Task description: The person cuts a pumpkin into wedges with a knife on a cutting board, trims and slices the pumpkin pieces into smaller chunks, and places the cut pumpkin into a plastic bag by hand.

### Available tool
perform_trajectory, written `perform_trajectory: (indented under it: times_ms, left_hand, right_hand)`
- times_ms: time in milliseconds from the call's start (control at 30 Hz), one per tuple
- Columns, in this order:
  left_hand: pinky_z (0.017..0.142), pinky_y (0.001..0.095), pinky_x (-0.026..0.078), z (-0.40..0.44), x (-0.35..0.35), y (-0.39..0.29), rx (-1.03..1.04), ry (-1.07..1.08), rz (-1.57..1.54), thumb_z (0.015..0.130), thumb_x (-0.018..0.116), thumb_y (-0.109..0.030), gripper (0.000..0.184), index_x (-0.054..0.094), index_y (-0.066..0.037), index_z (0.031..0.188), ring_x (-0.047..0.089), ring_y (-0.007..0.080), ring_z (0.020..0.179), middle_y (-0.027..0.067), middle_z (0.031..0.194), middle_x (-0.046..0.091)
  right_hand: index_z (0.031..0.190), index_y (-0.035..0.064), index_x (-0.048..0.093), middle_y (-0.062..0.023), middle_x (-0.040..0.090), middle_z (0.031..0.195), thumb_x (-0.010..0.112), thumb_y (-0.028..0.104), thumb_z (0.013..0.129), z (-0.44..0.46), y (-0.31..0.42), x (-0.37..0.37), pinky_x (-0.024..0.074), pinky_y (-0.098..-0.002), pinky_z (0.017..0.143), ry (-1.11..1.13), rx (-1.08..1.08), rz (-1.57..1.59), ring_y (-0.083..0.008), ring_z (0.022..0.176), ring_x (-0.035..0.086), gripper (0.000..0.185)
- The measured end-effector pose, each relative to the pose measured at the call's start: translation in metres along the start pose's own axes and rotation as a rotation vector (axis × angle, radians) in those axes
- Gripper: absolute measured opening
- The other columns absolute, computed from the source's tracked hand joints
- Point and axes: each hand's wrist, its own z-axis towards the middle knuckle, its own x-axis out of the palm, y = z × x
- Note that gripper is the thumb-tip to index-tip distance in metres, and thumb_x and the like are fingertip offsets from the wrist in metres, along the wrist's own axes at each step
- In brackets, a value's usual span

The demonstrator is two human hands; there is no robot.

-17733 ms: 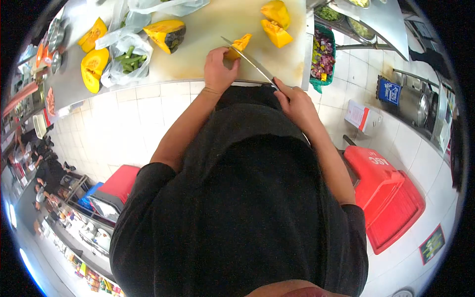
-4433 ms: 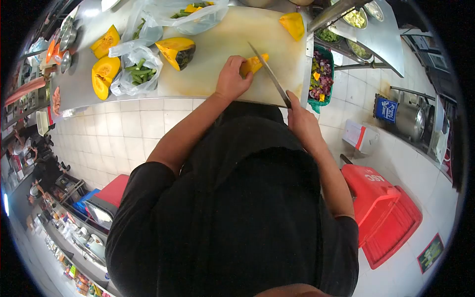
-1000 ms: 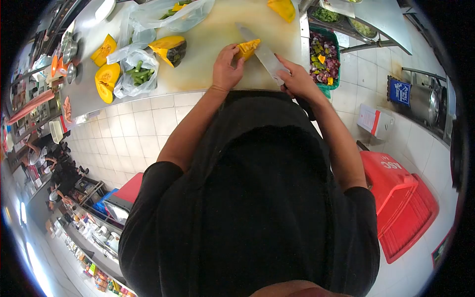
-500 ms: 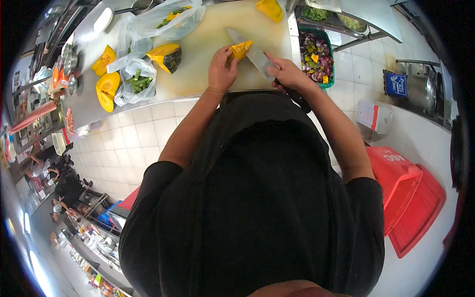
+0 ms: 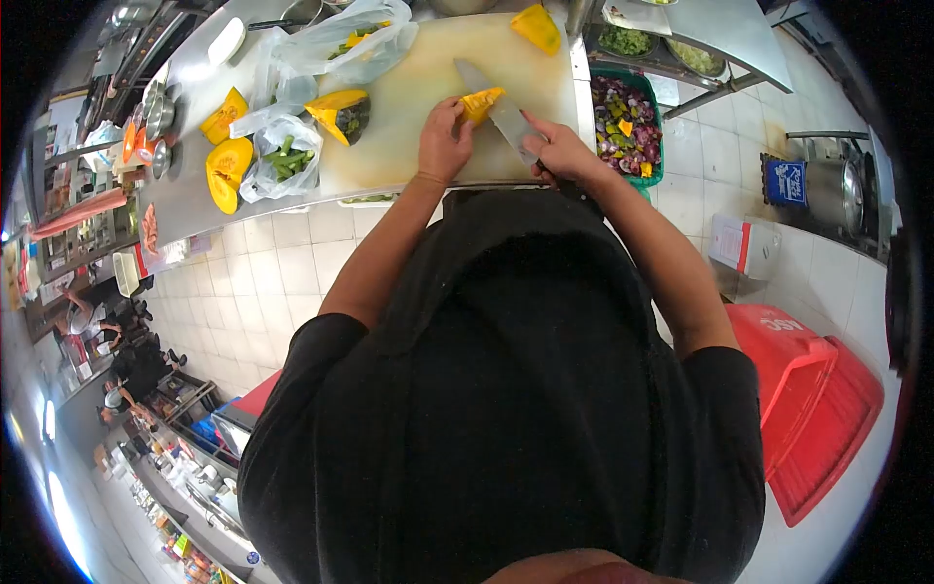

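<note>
My left hand (image 5: 447, 142) grips a yellow-orange pumpkin wedge (image 5: 481, 104) over the pale cutting board (image 5: 389, 154). My right hand (image 5: 564, 150) is closed round the handle of a broad kitchen knife (image 5: 506, 119). The blade lies right beside the wedge; whether it has cut in, I cannot tell. On the board's left part rests a dark-skinned pumpkin chunk (image 5: 341, 115), and another pumpkin piece (image 5: 535, 29) sits at its far right. Further left are two cut pumpkin pieces, a larger one (image 5: 229, 173) and a smaller one (image 5: 225, 115).
Plastic bags hold green vegetables (image 5: 287, 158) on the metal counter. A green crate (image 5: 660, 136) of chopped purple and yellow scraps stands right of the board. A red bin (image 5: 793, 389) with its lid open is at my right. People (image 5: 92, 321) work far off at left.
The view has shifted slightly, so the counter sits a little further right and lower. Both hands keep their grip on the pumpkin wedge and knife.
</note>
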Motion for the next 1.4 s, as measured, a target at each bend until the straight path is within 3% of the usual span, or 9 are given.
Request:
perform_trajectory:
  times_ms: [400, 733, 833, 1000, 1033, 1133, 1233, 1333, 1400]
  left_hand:
    - [0.099, 0.0447, 0.05, -0.007, -0.004, 0.0, -0.111, 0.064, 0.024, 0.081, 0.073, -0.004, 0.036, 0.061, 0.0, 0.115, 0.061, 0.0408, 0.114, 0.0235, 0.123, 0.064]
    - [0.099, 0.0431, 0.051, -0.011, 0.0, -0.013, -0.199, -0.001, 0.055, 0.081, 0.075, -0.008, 0.04, 0.06, 0.0, 0.117, 0.062, 0.0381, 0.113, 0.0215, 0.121, 0.065]
    - [0.089, 0.038, 0.058, -0.008, 0.001, -0.018, -0.199, -0.031, 0.131, 0.082, 0.077, -0.007, 0.037, 0.063, -0.001, 0.116, 0.069, 0.0317, 0.104, 0.0199, 0.117, 0.068]
    - [0.08, 0.0346, 0.058, 0.013, -0.004, -0.026, -0.435, 0.031, 0.007, 0.083, 0.077, -0.009, 0.035, 0.065, 0.001, 0.115, 0.07, 0.0262, 0.089, 0.0168, 0.105, 0.071]
    - [0.077, 0.0337, 0.058, 0.017, -0.006, -0.027, -0.505, 0.038, -0.026, 0.083, 0.077, -0.01, 0.034, 0.066, 0.001, 0.114, 0.07, 0.025, 0.086, 0.0157, 0.102, 0.072]
    - [0.074, 0.0312, 0.058, 0.03, -0.008, 0.004, -0.685, 0.063, -0.151, 0.088, 0.074, -0.011, 0.029, 0.067, 0.002, 0.113, 0.069, 0.018, 0.082, 0.0108, 0.094, 0.073]
    - [0.07, 0.0303, 0.058, 0.054, -0.019, 0.009, -0.849, 0.085, -0.278, 0.094, 0.069, -0.017, 0.027, 0.068, 0.002, 0.114, 0.068, 0.0152, 0.083, 0.0103, 0.099, 0.072]
    - [0.07, 0.0306, 0.059, 0.057, -0.025, 0.014, -0.934, 0.073, -0.293, 0.096, 0.068, -0.02, 0.03, 0.067, 0.002, 0.117, 0.069, 0.016, 0.084, 0.0115, 0.101, 0.071]
    - [0.067, 0.0303, 0.059, 0.055, -0.019, 0.016, -0.934, 0.053, -0.308, 0.095, 0.069, -0.021, 0.033, 0.066, 0.003, 0.118, 0.068, 0.0155, 0.081, 0.0113, 0.097, 0.071]
  right_hand:
    - [0.158, 0.0302, 0.038, -0.0032, 0.058, 0.074, 0.053, 0.024, 0.103, -0.018, 0.017, -0.02, 0.0448, -0.0263, 0.044, 0.206, 0.049, 0.048, -0.0094, 0.048, 0.049, 0.057]
    - [0.159, 0.0201, 0.035, -0.0049, 0.059, 0.073, 0.057, 0.021, 0.102, -0.066, -0.011, -0.095, 0.0432, -0.0269, 0.042, 0.049, -0.002, 0.291, -0.0105, 0.049, 0.05, 0.061]
    - [0.158, 0.0214, 0.037, -0.0029, 0.06, 0.075, 0.057, 0.02, 0.103, -0.093, -0.015, -0.117, 0.042, -0.0259, 0.042, -0.071, 0.043, 0.315, -0.01, 0.052, 0.052, 0.059]
    - [0.158, 0.0253, 0.038, -0.0003, 0.058, 0.074, 0.055, 0.017, 0.103, -0.118, -0.035, -0.154, 0.041, -0.0237, 0.04, -0.25, -0.014, 0.304, -0.0073, 0.053, 0.051, 0.058]
    - [0.156, 0.0211, 0.04, -0.0087, 0.066, 0.076, 0.057, 0.019, 0.101, -0.11, -0.052, -0.173, 0.05, -0.035, 0.046, -0.227, 0.018, 0.224, -0.0203, 0.058, 0.062, 0.058]
    - [0.143, 0.0122, 0.052, -0.0224, 0.071, 0.086, 0.058, 0.021, 0.097, -0.042, -0.164, -0.211, 0.0554, -0.0496, 0.062, -0.774, -0.106, -0.894, -0.0411, 0.073, 0.069, 0.048]
    - [0.121, 0.005, 0.056, -0.0311, 0.068, 0.097, 0.059, 0.023, 0.093, -0.052, -0.155, -0.214, 0.0519, -0.0584, 0.077, -0.78, 0.091, -0.802, -0.0524, 0.089, 0.065, 0.033]
    - [0.107, 0.0036, 0.053, -0.0307, 0.068, 0.092, 0.057, 0.024, 0.096, -0.07, -0.135, -0.19, 0.0512, -0.059, 0.075, -0.848, -0.128, -0.595, -0.0519, 0.087, 0.065, 0.023]
    - [0.107, 0.003, 0.051, -0.032, 0.067, 0.088, 0.055, 0.025, 0.098, -0.089, -0.082, -0.143, 0.0497, -0.0611, 0.075, -0.608, -0.241, -0.478, -0.053, 0.085, 0.064, 0.024]
